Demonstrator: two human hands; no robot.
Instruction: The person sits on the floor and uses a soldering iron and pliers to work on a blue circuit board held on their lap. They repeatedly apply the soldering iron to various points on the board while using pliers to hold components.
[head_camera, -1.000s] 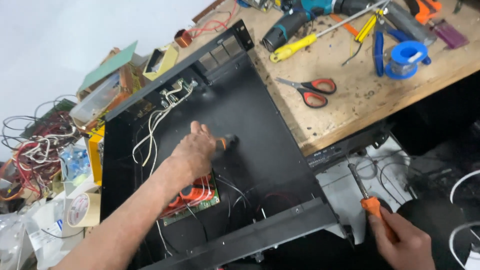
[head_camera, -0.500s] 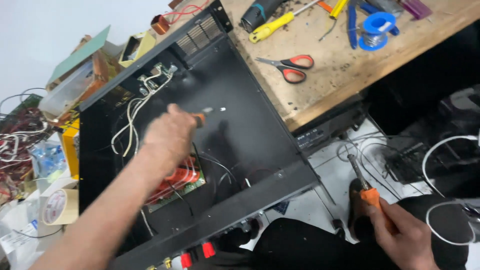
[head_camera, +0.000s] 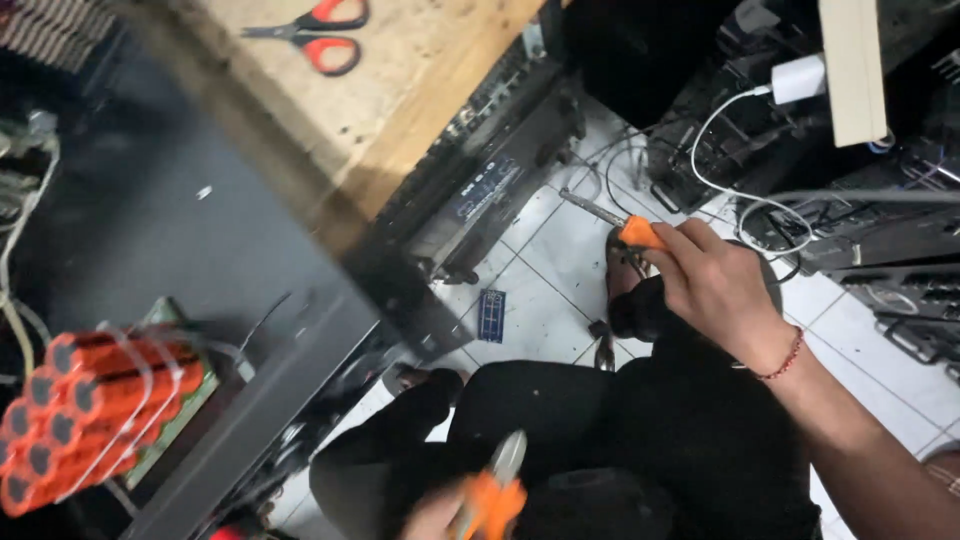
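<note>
**Two hands, two orange tools, over the lap**

At the far left sits a bunch of orange battery cells (head_camera: 95, 405), packed side by side on a green board inside a big black metal case (head_camera: 180, 230). The case is open on top and rests on a wooden workbench (head_camera: 400, 90). Red-handled scissors (head_camera: 315, 30) lie on the bench, well apart from both hands.

Low in the middle, the left hand (head_camera: 440, 515) shows only at the bottom edge and is blurry. It seems to be closed around pliers with orange grips (head_camera: 495, 490), their grey nose pointing up. They are held just above the person's lap in black trousers (head_camera: 620, 450).

Further right, the right hand (head_camera: 715, 285) has its fingers wrapped around the orange handle of a screwdriver (head_camera: 620, 222). The metal shaft sticks out up and to the left, over the white floor tiles (head_camera: 560, 250). A red string bracelet (head_camera: 785, 358) is on that wrist. A white cable (head_camera: 720, 130) loops near dark boxes at the right.
</note>
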